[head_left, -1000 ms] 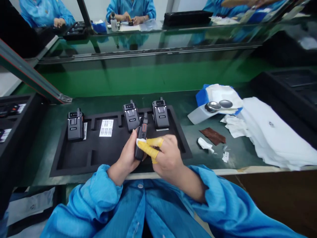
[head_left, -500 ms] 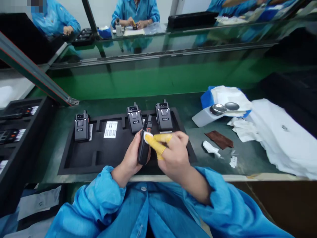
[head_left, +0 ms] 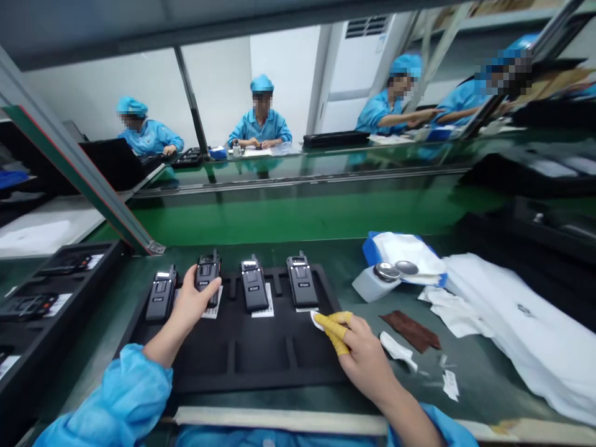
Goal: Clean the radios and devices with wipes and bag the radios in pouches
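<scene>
A black foam tray (head_left: 261, 363) lies before me with several black handheld radios standing along its far row. My left hand (head_left: 192, 303) is wrapped round the second radio from the left (head_left: 207, 276), standing in its slot. Others stand at the far left (head_left: 161, 293), the middle (head_left: 254, 284) and the right (head_left: 302, 280). My right hand (head_left: 356, 351), with yellow finger cots, pinches a small white wipe (head_left: 317, 321) at the tray's right edge.
A blue-and-white box with metal discs (head_left: 393, 271), a brown cloth (head_left: 410, 331), a small white bottle (head_left: 395, 349) and white bags (head_left: 516, 323) lie to the right. More black trays (head_left: 41, 298) sit left. Other people in blue work across the green conveyor (head_left: 298, 214).
My left hand carried the radio it held from in front of me to the tray's far row, second slot from the left. My right hand left the radio, keeping the wipe. The view tilted up.
</scene>
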Action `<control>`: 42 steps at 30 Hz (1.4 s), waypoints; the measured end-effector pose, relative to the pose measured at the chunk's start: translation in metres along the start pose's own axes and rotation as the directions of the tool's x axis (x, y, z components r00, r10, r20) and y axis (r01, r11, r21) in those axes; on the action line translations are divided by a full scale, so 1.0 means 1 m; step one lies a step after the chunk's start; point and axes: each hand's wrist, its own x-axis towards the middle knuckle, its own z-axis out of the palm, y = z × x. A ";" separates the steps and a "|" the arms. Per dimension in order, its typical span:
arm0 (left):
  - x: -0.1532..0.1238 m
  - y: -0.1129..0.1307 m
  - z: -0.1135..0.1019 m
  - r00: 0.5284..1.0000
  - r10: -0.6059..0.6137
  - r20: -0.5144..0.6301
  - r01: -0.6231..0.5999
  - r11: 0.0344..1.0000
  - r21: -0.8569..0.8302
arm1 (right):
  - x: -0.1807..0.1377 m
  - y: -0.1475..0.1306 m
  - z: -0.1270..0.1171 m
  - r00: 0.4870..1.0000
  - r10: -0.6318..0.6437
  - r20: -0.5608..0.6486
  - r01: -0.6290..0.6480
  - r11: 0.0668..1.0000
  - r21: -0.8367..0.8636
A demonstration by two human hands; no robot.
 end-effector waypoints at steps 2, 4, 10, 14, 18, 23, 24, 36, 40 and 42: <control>0.009 -0.009 0.006 1.000 -0.001 0.000 0.001 0.995 0.095 | 0.001 0.007 -0.003 0.996 0.064 0.067 -0.070 0.994 0.086; 0.011 -0.016 0.012 1.000 0.007 -0.001 -0.007 0.990 0.144 | 0.001 0.006 -0.004 0.988 0.108 0.111 -0.124 0.982 0.143; 0.004 -0.019 0.012 0.996 0.083 0.023 -0.086 0.944 0.319 | -0.002 -0.019 -0.006 0.986 0.093 0.138 -0.116 0.978 0.174; 0.002 -0.012 0.007 0.974 0.212 0.081 -0.214 0.741 0.637 | -0.004 -0.027 -0.005 0.991 0.052 0.127 -0.072 0.984 0.161; 0.003 -0.003 0.001 0.973 0.163 0.164 -0.227 0.528 0.818 | -0.005 -0.025 -0.004 0.990 0.065 0.128 -0.081 0.989 0.122; -0.001 0.018 -0.006 0.965 0.204 0.164 -0.245 0.478 0.844 | -0.005 -0.024 -0.004 0.984 0.094 0.152 -0.115 0.984 0.138; -0.004 0.026 -0.004 0.956 0.241 0.166 -0.264 0.463 0.846 | -0.004 -0.024 -0.005 0.985 0.097 0.145 -0.120 0.979 0.162; -0.065 0.039 0.067 0.706 0.431 0.562 -0.695 0.573 0.434 | -0.017 -0.012 -0.040 0.953 0.240 -0.185 -0.197 0.955 0.223; -0.072 0.015 0.050 0.663 0.576 0.479 -0.748 0.531 0.398 | -0.023 0.012 -0.082 0.847 0.453 -0.279 -0.452 0.889 0.075; -0.076 0.005 0.044 0.624 0.625 0.469 -0.781 0.508 0.362 | -0.026 0.029 -0.102 0.759 0.516 -0.397 -0.586 0.807 -0.071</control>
